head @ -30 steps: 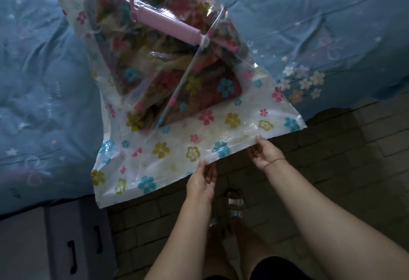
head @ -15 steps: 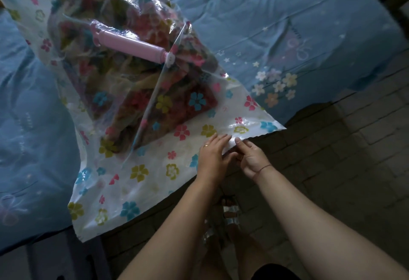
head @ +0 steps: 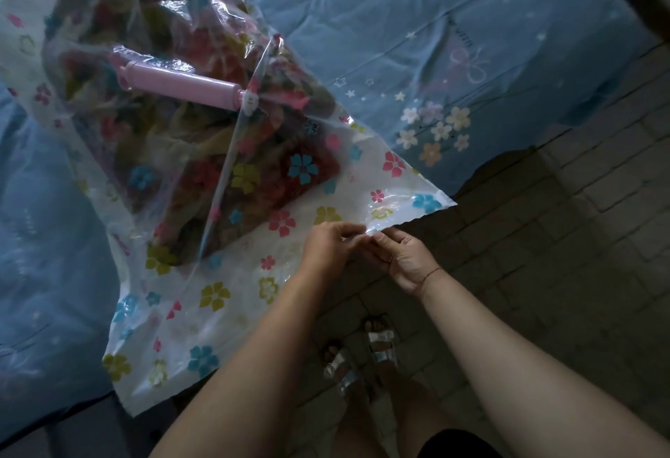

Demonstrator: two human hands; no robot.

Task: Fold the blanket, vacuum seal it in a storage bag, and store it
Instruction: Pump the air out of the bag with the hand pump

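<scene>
The folded blanket (head: pixel 217 182) sits inside the clear, flower-printed storage bag (head: pixel 232 298), toward the bag's far end. The bag lies on the bed (head: pixel 435 40), with its mouth end overhanging the mattress edge toward the person. This overhang likely leaves the mouth strip free to be gripped from above and below.

Both hands meet at the bag's mouth edge, near the corner that juts out over the floor (head: pixel 562 240). The left hand (head: pixel 326 251) pinches the edge with curled fingers. The right hand (head: pixel 406 262) pinches the same edge just beside it. Judgement: the hands are pressing the zip strip closed, starting near one corner.

A pink hand pump (head: pixel 181 82) lies on top of the bag, over the blanket, presumably kept within reach for drawing out the air.

Below the bag's mouth, the person's sandals (head: pixel 362 359) stand on the floor.

The zip track cannot be made out in the dim light, so any sealed length cannot be confirmed. The bag's far end is cut off by the frame. No valve is clearly identifiable.
</scene>
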